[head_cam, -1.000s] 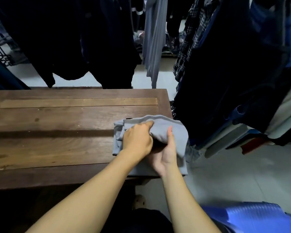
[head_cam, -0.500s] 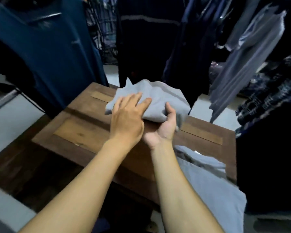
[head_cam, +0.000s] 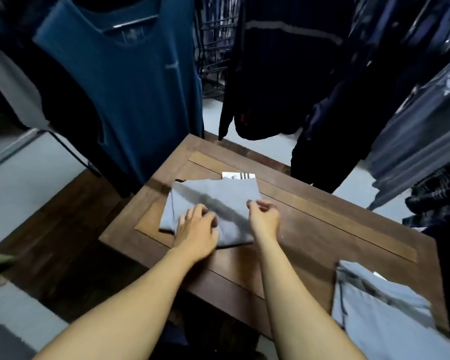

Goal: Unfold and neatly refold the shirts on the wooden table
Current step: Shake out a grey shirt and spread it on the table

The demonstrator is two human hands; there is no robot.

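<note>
A folded grey shirt (head_cam: pixel 213 201) lies flat on the wooden table (head_cam: pixel 309 229), towards its far left corner. My left hand (head_cam: pixel 196 228) rests on the shirt's near left part, fingers bent down onto the cloth. At the shirt's right edge, my right hand (head_cam: pixel 264 216) has curled fingers, and thumb and forefinger pinch the cloth. A white piece with black stripes (head_cam: pixel 238 175) sticks out from under the shirt's far edge. A second grey shirt (head_cam: pixel 374 320) lies loosely on the table's near right corner and hangs over the edge.
Hanging clothes ring the table: a blue sleeveless top (head_cam: pixel 130 87) at the left, dark jackets (head_cam: pixel 283 74) behind, grey and checked garments (head_cam: pixel 413 131) at the right. Dark wooden boards (head_cam: pixel 63 229) and pale floor lie left of the table.
The grey shirt, held bunched in both hands above the table, now lies flat and folded on it. My left hand moved onto its top, my right hand to its right edge.
</note>
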